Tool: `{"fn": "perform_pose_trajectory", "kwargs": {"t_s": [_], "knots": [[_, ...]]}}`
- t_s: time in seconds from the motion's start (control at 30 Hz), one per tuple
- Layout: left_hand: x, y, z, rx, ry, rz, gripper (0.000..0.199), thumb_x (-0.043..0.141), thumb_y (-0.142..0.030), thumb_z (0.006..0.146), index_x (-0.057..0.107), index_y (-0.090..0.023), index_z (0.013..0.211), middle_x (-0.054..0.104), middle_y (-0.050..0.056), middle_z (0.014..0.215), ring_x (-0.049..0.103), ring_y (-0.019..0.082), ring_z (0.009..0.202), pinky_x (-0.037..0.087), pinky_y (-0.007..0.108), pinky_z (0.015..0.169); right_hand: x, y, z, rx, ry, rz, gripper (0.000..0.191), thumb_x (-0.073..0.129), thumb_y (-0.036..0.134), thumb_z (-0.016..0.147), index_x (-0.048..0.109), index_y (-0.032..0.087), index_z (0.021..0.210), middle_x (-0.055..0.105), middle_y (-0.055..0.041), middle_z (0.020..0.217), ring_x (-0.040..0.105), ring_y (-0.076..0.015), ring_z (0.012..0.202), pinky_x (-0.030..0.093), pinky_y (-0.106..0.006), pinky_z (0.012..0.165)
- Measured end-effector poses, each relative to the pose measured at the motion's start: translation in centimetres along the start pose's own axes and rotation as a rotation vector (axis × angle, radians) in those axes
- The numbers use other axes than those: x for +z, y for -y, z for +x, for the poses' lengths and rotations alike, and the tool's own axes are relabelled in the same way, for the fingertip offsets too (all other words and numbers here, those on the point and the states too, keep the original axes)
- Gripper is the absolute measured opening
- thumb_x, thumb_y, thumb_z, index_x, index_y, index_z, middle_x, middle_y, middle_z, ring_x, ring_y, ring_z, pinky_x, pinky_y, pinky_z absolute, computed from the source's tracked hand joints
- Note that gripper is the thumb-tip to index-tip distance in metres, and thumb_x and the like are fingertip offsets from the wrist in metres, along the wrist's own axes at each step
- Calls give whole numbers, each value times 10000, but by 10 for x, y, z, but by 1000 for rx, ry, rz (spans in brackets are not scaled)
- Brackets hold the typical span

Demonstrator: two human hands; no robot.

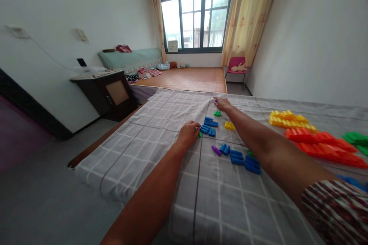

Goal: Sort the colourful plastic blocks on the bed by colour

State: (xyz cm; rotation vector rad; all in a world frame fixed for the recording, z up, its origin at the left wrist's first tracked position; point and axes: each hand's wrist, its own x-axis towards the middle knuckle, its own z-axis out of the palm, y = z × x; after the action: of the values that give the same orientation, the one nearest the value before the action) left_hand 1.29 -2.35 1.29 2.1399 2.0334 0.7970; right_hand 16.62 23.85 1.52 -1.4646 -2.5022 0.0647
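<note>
My left hand (pixel 188 133) is at the middle of the cloth, fingers curled over a small green plastic tube-shaped piece (pixel 200 134) that it partly hides. Farther off, my right hand (pixel 223 104) pinches a purple plastic piece (pixel 215 101) at its fingertips, near the far edge. Between the hands lie several blue tube-shaped pieces (pixel 211 123), a green piece (pixel 217 113) and a small yellow cluster (pixel 229 125). Nearer to me, a lone purple piece (pixel 216 150) lies beside more blue pieces (pixel 237 157). My right forearm partly covers another green bit.
Rows of yellow (pixel 290 119), red-orange (pixel 322 141) and green pieces (pixel 356 138) lie at right on the grey checked cloth (pixel 138 153). Beyond are a bed (pixel 189 78) and a pink chair (pixel 234 63). A dark cabinet (pixel 100 97) stands left.
</note>
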Motion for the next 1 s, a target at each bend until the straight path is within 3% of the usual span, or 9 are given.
{"fn": "perform_pose_trajectory", "kwargs": {"t_s": [0.17, 0.27, 0.4, 0.53, 0.67, 0.87, 1.0], "knots": [[1, 0, 0, 46, 19, -11, 272, 479, -226, 883, 706, -203, 1031, 664, 82, 1039, 608, 202, 1003, 467, 311, 904, -8, -9, -4, -49, 72, -32, 245, 584, 274, 850, 670, 179, 1058, 659, -102, 1155, 603, -215, 1031, 436, -286, 866], [1, 1, -1, 63, 15, -21, 279, 478, -253, 892, 697, -206, 1058, 659, 79, 1051, 601, 206, 1020, 461, 316, 923, -21, -19, -27, -58, 76, -38, 198, 635, 273, 804, 667, 173, 971, 675, -81, 1088, 612, -185, 955, 440, -234, 769], [4, 2, -3, 101, -20, -34, 300, 474, -292, 900, 677, -206, 1104, 649, 80, 1102, 574, 212, 1079, 436, 339, 980, -40, -31, -73, -39, 90, 38, 284, 659, 163, 730, 637, 180, 1013, 696, -44, 1017, 618, -154, 870, 433, -202, 683], [4, 0, -4, 87, -25, -11, 299, 479, -260, 891, 671, -216, 1115, 639, 72, 1175, 540, 216, 1139, 399, 374, 1037, -59, -46, -118, -14, 26, 151, 354, 588, 60, 720, 645, 182, 1048, 708, -28, 991, 628, -142, 855, 447, -199, 710], [-1, -12, 9, 92, -9, 37, 310, 486, -232, 875, 663, -199, 1127, 632, 85, 1214, 529, 222, 1171, 375, 389, 1065, -74, -58, -150, -20, 105, 175, 289, 565, 74, 757, 694, 200, 983, 715, -30, 1029, 638, -165, 929, 468, -215, 772], [6, -36, 41, 34, 120, 125, 386, 507, -268, 863, 611, -149, 1215, 603, 124, 1293, 503, 229, 1249, 347, 372, 1088, -67, -62, -168, 31, 70, 31, 376, 525, 203, 865, 621, 168, 1226, 632, -116, 1259, 600, -228, 1112, 459, -307, 924], [15, -50, 45, 26, 182, 73, 375, 488, -310, 872, 633, -160, 1184, 654, 102, 1231, 569, 216, 1161, 411, 346, 1026, -64, -60, -177, 14, 137, 57, 364, 628, 195, 789, 677, 209, 1149, 702, -72, 1133, 641, -240, 1036, 479, -324, 903]]}}
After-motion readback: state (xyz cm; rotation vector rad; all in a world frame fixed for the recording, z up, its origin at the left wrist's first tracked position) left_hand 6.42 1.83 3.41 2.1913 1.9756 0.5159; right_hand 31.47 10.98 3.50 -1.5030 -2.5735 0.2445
